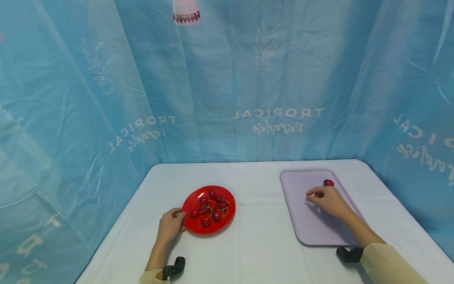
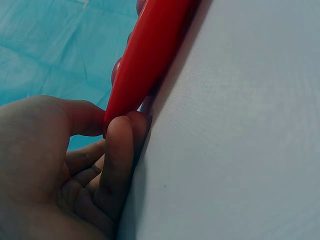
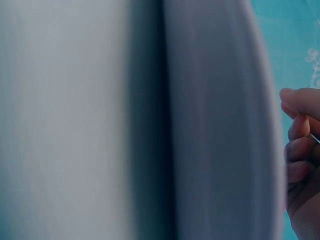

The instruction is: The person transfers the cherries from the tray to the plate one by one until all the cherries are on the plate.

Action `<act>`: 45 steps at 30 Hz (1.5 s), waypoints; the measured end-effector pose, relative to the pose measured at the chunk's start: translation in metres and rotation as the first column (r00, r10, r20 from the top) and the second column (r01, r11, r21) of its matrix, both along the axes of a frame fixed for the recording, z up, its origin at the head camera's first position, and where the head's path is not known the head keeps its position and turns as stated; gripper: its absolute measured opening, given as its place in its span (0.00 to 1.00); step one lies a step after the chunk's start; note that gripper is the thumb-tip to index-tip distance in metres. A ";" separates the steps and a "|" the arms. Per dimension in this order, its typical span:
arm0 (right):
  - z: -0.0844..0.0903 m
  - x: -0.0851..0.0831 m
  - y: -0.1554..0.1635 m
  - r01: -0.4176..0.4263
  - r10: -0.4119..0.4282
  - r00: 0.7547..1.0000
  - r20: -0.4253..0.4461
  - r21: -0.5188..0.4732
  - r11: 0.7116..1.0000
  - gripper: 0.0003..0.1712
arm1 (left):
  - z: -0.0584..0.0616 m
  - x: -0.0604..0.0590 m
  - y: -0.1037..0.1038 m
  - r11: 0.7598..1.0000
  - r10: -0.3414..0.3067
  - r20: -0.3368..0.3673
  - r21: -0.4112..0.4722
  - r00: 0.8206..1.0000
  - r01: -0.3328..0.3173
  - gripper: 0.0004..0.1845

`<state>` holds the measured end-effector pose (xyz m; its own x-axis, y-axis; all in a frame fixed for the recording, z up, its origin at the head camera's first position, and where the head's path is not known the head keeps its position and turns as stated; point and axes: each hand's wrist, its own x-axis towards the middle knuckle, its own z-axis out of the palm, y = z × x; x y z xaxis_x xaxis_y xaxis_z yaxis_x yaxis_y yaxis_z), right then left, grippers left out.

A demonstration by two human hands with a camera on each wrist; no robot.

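My left hand (image 1: 171,224) pinches the left edge of a red plate (image 1: 227,223). In the left wrist view, the thumb lies on the upper side of the rim and the fingertips (image 2: 120,131) are under it. Several dark red cherries (image 1: 205,221) with green stems lie on the plate. Over the lilac tray (image 1: 301,232) at the right hovers my right hand (image 1: 330,201), its fingers loosely bent with no thing showing between them. One cherry (image 1: 328,182) lies on the tray just beyond that hand's knuckles, its stem partly hidden behind the hand.
A white table (image 1: 262,221) carries both the plate and the tray, with a wide gap between them. Blue printed curtains (image 1: 213,86) hang behind the table and along both sides. Each wrist wears a black camera (image 1: 173,268) on a strap.
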<state>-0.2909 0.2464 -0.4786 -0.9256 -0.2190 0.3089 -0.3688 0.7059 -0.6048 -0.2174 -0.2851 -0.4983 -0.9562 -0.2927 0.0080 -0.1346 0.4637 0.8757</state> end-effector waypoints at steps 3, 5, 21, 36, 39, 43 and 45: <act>0.002 -0.002 0.007 0.021 -0.021 1.000 0.004 0.027 0.999 0.11 | 0.000 -0.001 0.001 1.000 -0.003 -0.007 0.000 1.000 0.003 0.20; 0.004 -0.002 0.012 0.036 -0.037 0.999 0.012 0.042 0.998 0.11 | 0.000 -0.002 0.001 1.000 -0.002 -0.011 -0.004 1.000 0.002 0.20; 0.005 0.005 0.041 0.135 -0.138 0.989 0.052 0.056 0.989 0.16 | 0.003 0.002 0.001 1.000 0.001 0.007 -0.013 1.000 0.000 0.19; 0.005 -0.004 0.069 0.221 -0.225 0.971 0.078 0.059 0.974 0.18 | 0.001 -0.001 0.000 1.000 -0.005 0.012 -0.005 1.000 0.005 0.20; 0.005 -0.004 0.071 0.226 -0.232 0.968 0.094 0.064 0.972 0.19 | 0.001 -0.001 -0.001 1.000 -0.006 0.016 -0.004 1.000 0.006 0.20; 0.005 -0.004 0.072 0.241 -0.248 0.963 0.102 0.072 0.968 0.20 | 0.001 0.000 0.000 1.000 -0.004 0.015 -0.005 1.000 0.004 0.20; 0.005 -0.003 0.073 0.250 -0.258 0.960 0.108 0.078 0.965 0.20 | 0.002 0.000 0.000 1.000 -0.004 0.015 -0.006 1.000 0.005 0.20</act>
<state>-0.2943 0.3194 -0.4733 -0.9819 0.0127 0.1888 -0.1019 0.8052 -0.5841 -0.2177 -0.2852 -0.4966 -0.9575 -0.2884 -0.0045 -0.1457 0.4700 0.8706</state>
